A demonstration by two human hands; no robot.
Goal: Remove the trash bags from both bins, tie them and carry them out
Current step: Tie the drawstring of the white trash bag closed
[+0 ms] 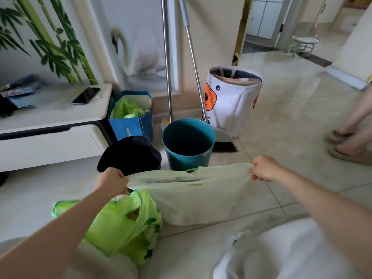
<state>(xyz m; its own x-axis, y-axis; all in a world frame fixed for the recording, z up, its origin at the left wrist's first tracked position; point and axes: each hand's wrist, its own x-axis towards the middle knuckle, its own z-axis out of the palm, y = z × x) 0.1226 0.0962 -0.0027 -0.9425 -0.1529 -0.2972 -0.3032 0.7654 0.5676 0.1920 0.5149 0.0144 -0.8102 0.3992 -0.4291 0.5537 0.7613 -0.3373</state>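
Left hand: the left hand [112,181] is closed in a pinch on one end of the pale bag [193,195], at its upper edge; it also seems to hold a handle of the green bag [122,224], though this is hard to confirm.
Right hand: the right hand [264,168] is closed on the opposite end of the same upper edge, so the pale bag hangs stretched between the two hands.
Pale bag: thin, whitish plastic with green print, held above the floor in front of the bins; it looks nearly empty.
Green bag: filled, lying on the floor tiles [281,125] below the left forearm.
Bins: the teal bin [188,146] stands bare of any liner; the dark bin [129,153] stands just beside it to the left.
Step in hand (judgement): handling the pale bag by its mouth. Keeping both grips near the rim and the tension even should prevent tearing of the thin film.
Surface: glossy beige tiles with dark grout lines.
Room: a white low cabinet [54,109] bearing a phone [86,95]; a blue paper bag [131,115]; a broom [223,144] leaning by the wall; a white fabric hamper [233,99]; another person's feet [348,146] at right.
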